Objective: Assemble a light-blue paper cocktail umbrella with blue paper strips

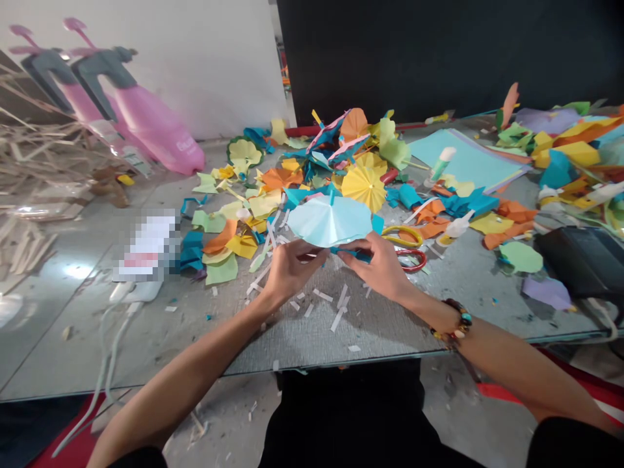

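Observation:
A light blue paper umbrella (330, 220) with pleats spreads out above both of my hands, a short darker blue tip standing up from its middle. Below its rim, my left hand (294, 263) is closed, thumb and fingers pinching at the underside. My right hand (379, 265) is closed too, its fingertips meeting the left ones around a dark blue paper piece (358, 255) under the canopy. The canopy hides part of the fingers. White paper strips (340, 309) lie on the table beneath. Scissors (412, 259) with red and yellow handles rest just beyond my right hand.
Behind my hands lie coloured paper scraps (229, 237) and a yellow pleated paper disc (363, 187). Glue bottles (455, 229) stand at right, near a black box (585, 263). At left are a cabled phone (149, 247), pink spray bottles (156, 133) and wooden sticks (24, 247).

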The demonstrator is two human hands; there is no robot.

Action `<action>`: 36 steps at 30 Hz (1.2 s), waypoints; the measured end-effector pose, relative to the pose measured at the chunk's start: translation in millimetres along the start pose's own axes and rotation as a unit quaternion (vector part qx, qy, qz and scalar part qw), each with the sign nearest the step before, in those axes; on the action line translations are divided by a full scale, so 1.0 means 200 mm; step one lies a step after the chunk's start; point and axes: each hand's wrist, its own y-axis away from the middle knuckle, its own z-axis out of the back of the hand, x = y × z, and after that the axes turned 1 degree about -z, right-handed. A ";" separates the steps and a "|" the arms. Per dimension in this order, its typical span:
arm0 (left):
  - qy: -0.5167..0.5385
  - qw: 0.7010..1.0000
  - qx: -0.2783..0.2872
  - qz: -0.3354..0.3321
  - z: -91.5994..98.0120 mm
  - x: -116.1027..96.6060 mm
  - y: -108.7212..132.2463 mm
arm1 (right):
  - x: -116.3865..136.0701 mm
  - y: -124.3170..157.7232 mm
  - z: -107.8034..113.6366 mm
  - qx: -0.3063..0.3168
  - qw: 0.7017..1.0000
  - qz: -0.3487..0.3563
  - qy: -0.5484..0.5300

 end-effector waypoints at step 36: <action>-0.076 0.996 -0.044 -0.021 0.02 0.02 0.01 | 0.03 0.00 0.02 0.017 0.999 0.022 0.044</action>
